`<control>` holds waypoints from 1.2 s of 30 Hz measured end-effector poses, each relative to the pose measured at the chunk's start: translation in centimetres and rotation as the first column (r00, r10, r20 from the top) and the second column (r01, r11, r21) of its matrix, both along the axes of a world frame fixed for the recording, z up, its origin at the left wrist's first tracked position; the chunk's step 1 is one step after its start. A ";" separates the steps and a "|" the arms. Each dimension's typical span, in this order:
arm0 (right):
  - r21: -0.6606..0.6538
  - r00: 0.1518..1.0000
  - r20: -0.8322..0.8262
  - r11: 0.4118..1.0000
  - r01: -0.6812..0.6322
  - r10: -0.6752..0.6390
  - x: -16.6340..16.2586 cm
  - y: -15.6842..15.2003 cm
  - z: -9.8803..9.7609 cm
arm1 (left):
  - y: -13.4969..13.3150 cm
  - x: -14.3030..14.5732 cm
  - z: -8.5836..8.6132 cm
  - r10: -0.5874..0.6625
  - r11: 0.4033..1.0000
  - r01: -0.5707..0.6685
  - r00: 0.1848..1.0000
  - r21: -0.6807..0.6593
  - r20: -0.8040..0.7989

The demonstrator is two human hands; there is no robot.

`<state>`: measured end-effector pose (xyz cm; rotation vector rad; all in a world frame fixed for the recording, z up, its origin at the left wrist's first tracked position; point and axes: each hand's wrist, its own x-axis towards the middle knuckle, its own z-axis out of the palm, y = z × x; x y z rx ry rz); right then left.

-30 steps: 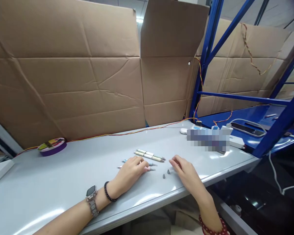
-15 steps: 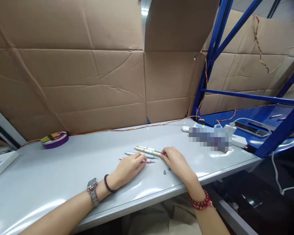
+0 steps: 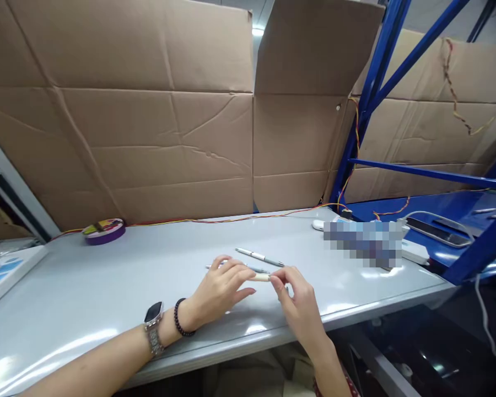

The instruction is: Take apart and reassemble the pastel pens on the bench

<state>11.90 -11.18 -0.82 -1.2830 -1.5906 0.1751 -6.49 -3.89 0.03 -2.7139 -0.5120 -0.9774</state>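
My right hand (image 3: 300,300) pinches the tip end of a cream pen (image 3: 261,278) between thumb and fingertips. The pen's other end runs in under the fingers of my left hand (image 3: 223,286), which lie across its barrel while the thumb sits lower. A light-blue pen (image 3: 256,269) lies on the table just behind, partly hidden by my left hand. Farther back rests a white and grey pen (image 3: 259,257), slanting toward the right. A small dark piece (image 3: 287,287) shows beside my right fingers, mostly covered.
The light grey table (image 3: 161,275) backs onto cardboard sheets (image 3: 182,154). A purple-edged tape roll (image 3: 104,231) sits back left, near a white box (image 3: 12,273). Blurred-out items (image 3: 364,242) and a blue metal frame (image 3: 364,110) stand at the right. A thin twisted wire (image 3: 215,221) follows the rear edge.
My right hand has drawn the cream pen nearer, away from the white and grey pen. My left hand has shifted onto its barrel. The pink pen is out of sight. The view has tilted slightly.
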 end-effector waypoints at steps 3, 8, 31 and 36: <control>-0.067 0.994 0.105 0.997 -0.037 0.044 -0.5 -0.1 0.0 | -0.2 0.1 -0.4 -0.038 0.993 0.027 0.995 -0.114 -0.095; -0.082 0.980 0.162 0.992 -0.100 0.113 0.3 0.2 -0.2 | 0.2 0.2 -1.1 -0.023 0.988 0.005 0.994 -0.156 -0.111; -0.019 0.967 0.254 1.000 -0.014 0.019 0.2 0.6 -1.3 | 0.1 0.2 -0.6 0.057 0.930 -0.139 0.969 -0.340 -0.239; 0.002 0.979 0.198 0.999 -0.050 0.049 0.4 0.6 -1.4 | 0.1 0.3 -0.7 0.044 0.932 -0.127 0.970 -0.341 -0.241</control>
